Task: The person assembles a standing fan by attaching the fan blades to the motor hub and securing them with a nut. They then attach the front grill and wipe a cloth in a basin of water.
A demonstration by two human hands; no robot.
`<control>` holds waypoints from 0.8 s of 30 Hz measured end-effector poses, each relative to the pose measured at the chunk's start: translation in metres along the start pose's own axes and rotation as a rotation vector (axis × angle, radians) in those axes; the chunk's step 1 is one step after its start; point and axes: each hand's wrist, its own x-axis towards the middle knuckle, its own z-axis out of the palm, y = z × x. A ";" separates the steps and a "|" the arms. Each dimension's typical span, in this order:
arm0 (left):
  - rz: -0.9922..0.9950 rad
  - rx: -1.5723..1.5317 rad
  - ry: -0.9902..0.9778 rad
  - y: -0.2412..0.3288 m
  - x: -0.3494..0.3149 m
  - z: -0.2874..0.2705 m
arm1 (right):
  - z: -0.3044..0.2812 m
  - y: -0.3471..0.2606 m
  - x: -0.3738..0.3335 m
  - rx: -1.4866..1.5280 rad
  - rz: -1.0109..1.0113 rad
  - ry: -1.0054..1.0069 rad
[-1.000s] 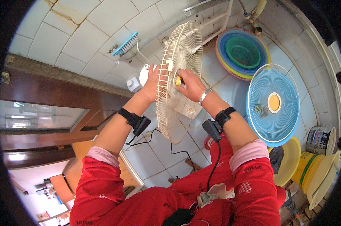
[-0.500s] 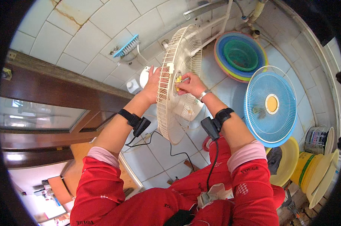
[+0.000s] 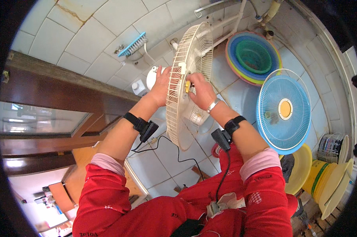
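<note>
A cream electric fan's wire guard (image 3: 178, 98) stands nearly edge-on in front of me. At the middle of it a yellow knob (image 3: 187, 86) sits on the hub. My right hand (image 3: 202, 91) has its fingers and thumb closed round this knob, coming in from the right. On the guard's left side, my left hand (image 3: 160, 87) steadies it, with its fingers pointing up and partly hidden by the wires. Below and behind the guard shows part of the fan's pale base (image 3: 197, 117).
To the right, a separate round fan grille (image 3: 285, 93) lies on a blue basin (image 3: 283, 148). Stacked basins (image 3: 253, 59) stand at the back, yellow buckets (image 3: 320, 179) at the lower right. A blue brush (image 3: 133, 44) hangs on the tiled wall. A black cable (image 3: 186, 160) crosses the floor.
My right hand has turned at the wrist, its back now facing up more, with the fingers still at the yellow knob. My left hand stays at the guard, and the view has shifted slightly.
</note>
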 end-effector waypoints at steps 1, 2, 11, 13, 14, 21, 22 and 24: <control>0.006 0.006 -0.023 -0.001 0.000 0.000 | -0.001 0.001 0.000 0.167 0.150 -0.008; -0.004 -0.006 -0.019 0.000 0.000 0.001 | -0.004 0.005 0.002 0.323 0.321 -0.023; -0.004 -0.049 0.017 -0.003 0.001 0.005 | 0.008 0.008 0.018 0.942 0.935 -0.081; -0.020 -0.053 0.017 -0.002 -0.001 0.004 | 0.011 0.009 0.012 0.732 0.664 -0.045; -0.017 -0.040 0.033 -0.001 -0.001 0.004 | 0.012 0.010 0.009 0.621 0.553 -0.040; -0.016 0.000 0.005 0.000 -0.003 0.003 | 0.008 0.006 -0.001 0.526 0.474 0.066; -0.016 -0.002 0.002 0.000 -0.002 0.002 | 0.007 0.007 0.003 0.698 0.657 -0.004; -0.023 0.004 -0.010 -0.001 -0.002 0.002 | 0.007 0.010 0.010 0.878 0.849 -0.078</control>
